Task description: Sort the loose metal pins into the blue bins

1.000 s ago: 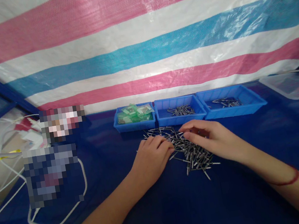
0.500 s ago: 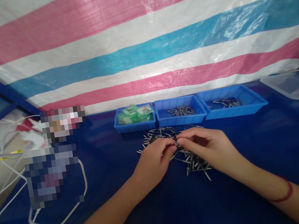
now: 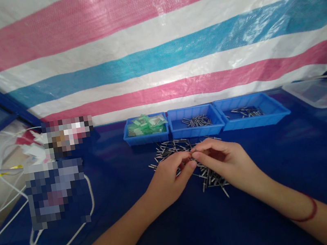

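Observation:
Thin metal pins that look like blind rivets [image 3: 212, 177] lie in a loose pile on the blue table [image 3: 180, 227]. Over this pile, my left hand [image 3: 170, 175] and my right hand [image 3: 229, 155] meet at the fingertips. Thumb and index finger are pinched together on each. Whatever sits between the fingertips is too small and covered to make out. Part of the pile is hidden beneath both hands.
Behind the pile stand three blue bins: one with green-and-clear packets [image 3: 147, 125], a middle bin [image 3: 180, 130] and a right bin [image 3: 273, 111], both holding rivets. White cables [image 3: 90, 192] run along the left. A clear plastic lid [image 3: 317, 94] lies at the right.
The fingertips have shifted slightly against each other, and my left thumb is a little further forward. Both hands stay over the pile. The whole view has moved slightly.

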{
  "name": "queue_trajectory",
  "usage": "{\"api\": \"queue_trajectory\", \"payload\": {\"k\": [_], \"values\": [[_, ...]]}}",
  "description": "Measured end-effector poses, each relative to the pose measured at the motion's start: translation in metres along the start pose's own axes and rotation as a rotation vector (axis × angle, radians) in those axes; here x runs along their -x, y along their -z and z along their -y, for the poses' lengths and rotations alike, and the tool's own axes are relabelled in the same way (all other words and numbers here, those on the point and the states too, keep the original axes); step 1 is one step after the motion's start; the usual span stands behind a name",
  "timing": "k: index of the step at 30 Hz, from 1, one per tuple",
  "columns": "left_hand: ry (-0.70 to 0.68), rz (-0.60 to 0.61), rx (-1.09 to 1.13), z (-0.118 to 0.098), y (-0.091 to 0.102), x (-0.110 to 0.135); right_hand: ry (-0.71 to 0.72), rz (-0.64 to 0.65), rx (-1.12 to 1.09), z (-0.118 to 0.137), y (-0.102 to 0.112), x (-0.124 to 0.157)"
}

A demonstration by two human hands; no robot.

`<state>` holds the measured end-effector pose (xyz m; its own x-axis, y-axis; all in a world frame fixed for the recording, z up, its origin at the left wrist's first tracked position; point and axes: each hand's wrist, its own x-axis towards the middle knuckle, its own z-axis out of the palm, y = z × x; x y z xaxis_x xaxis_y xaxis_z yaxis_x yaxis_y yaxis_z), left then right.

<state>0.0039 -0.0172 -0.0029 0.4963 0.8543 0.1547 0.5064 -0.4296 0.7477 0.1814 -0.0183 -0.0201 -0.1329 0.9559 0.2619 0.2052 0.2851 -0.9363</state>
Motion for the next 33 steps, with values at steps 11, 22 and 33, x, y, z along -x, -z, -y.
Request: {"api": "queue_trajectory", "payload": {"k": [11,22,33], "values": [[0.029,-0.162,-0.048,0.005,0.003,-0.001,0.295,0.035,0.328,0.010,0.003,0.002],[0.024,-0.061,-0.042,0.003,0.004,0.003,-0.163,-0.159,-0.065,0.000,0.015,-0.015],[-0.140,0.059,-0.320,0.006,0.002,0.004,-0.410,-0.431,-0.556,-0.009,0.063,-0.042]]}}
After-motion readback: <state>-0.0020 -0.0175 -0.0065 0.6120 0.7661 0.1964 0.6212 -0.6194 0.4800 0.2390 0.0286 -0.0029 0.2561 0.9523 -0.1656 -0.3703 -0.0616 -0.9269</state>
